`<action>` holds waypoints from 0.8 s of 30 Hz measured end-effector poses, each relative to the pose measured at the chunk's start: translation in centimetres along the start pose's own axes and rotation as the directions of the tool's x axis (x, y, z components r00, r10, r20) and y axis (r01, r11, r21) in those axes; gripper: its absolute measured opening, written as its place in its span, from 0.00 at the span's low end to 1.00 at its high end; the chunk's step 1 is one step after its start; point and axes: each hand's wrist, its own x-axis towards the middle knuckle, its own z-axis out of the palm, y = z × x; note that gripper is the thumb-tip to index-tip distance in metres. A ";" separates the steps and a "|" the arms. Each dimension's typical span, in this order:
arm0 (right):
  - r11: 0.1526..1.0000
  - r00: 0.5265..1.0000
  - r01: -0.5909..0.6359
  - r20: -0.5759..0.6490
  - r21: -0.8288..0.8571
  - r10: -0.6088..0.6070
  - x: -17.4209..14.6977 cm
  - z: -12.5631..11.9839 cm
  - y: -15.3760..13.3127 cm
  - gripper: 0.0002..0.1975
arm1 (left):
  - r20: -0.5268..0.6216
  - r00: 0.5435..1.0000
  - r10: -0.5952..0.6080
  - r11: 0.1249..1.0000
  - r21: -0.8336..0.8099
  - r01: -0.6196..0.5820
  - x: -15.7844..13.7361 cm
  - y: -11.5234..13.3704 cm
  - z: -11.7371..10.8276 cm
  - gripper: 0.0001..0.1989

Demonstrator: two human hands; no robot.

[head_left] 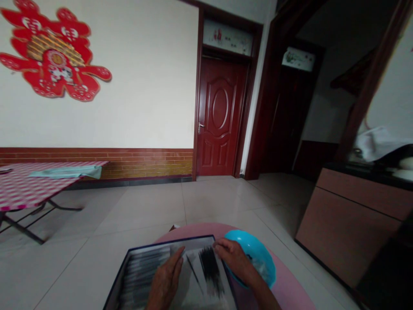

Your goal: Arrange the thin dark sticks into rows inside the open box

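Note:
A shallow tray [171,242] with a dark blue rim lies on a pink round table. My left hand [166,275] is over its middle, fingers stretched forward, nothing visible in them. To its left lies a broad, blurred layer of thin dark strands [142,271]. A single thin dark strip [194,271] lies just right of my left hand, and beyond it a dense bundle of black bristle-like strands [209,267]. My right hand [234,258] is at the tray's far right corner, fingertips pinched together; whatever they hold is too small to make out. Its wrist crosses a blue bowl [267,258].
The bowl holds some clear, crumpled-looking material. The pink table [290,286] stands on a tiled floor [145,206]. A checked-cloth folding table [41,185] with a light green cloth [67,172] is at left, a brown cabinet [351,215] at right. A red door [221,116] is ahead.

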 end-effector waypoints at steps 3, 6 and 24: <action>0.969 0.995 -0.070 -0.085 -0.236 0.051 -0.3 -4.2 3.4 0.15 | -0.055 0.992 0.113 0.984 0.141 -0.104 -0.4 -0.8 0.6 0.17; 0.917 0.984 -0.153 -0.141 -0.369 0.108 -0.8 -7.4 6.7 0.15 | -0.096 0.977 0.193 0.959 0.230 -0.167 -0.6 -1.4 0.8 0.17; 0.741 0.986 -0.156 -0.055 -0.653 0.159 -2.4 -6.3 9.7 0.08 | -0.007 0.972 0.234 0.948 0.226 -0.226 -0.8 0.1 0.3 0.19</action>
